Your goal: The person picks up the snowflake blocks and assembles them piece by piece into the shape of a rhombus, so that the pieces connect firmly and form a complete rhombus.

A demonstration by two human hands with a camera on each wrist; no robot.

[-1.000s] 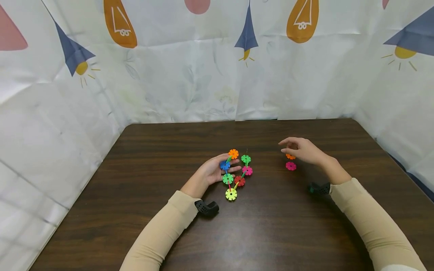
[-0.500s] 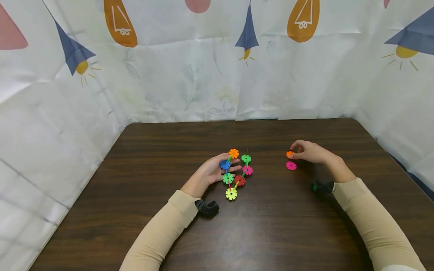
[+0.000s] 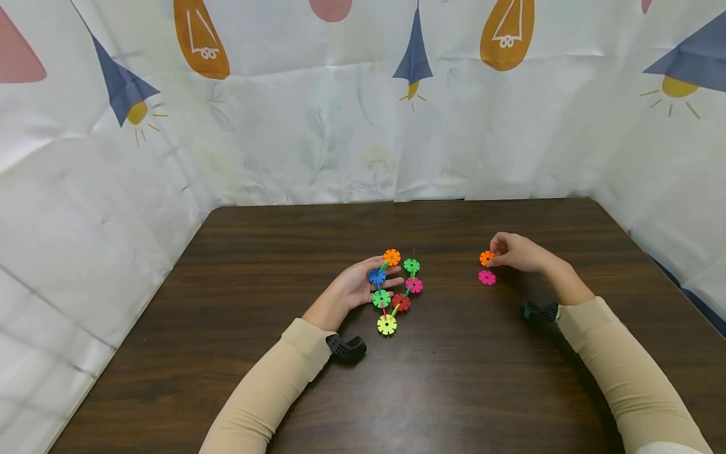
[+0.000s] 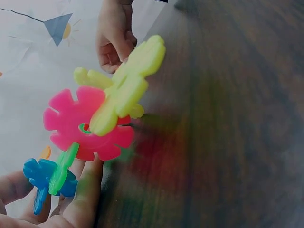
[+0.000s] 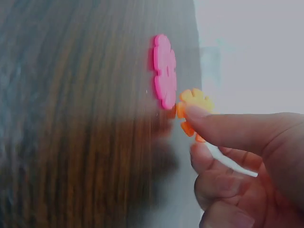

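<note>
A V-shaped chain of slotted plastic flower discs [image 3: 387, 325] in several colours is held up by my left hand [image 3: 350, 287], its fingers spread behind the chain's left arm. In the left wrist view a blue disc [image 4: 42, 172] sits among the fingers, while a yellow disc [image 4: 127, 85] and a pink-red disc [image 4: 66, 118] stick out beyond. Farther right, my right hand [image 3: 523, 254] pinches a loose orange disc [image 3: 486, 257] between thumb and forefinger. Close up, that orange disc [image 5: 195, 98] stands on edge, partly covered by the thumb.
A loose pink disc [image 3: 486, 277] lies flat on the dark wooden table [image 3: 442, 384], just nearer than the orange one. A white printed curtain [image 3: 317, 139] hangs behind the table. Black wrist cameras [image 3: 347, 349] are strapped under both sleeves.
My right hand has come down from hovering over the orange disc, shifted slightly right, and now pinches it, tilting it up. The left hand and chain have stayed almost still.
</note>
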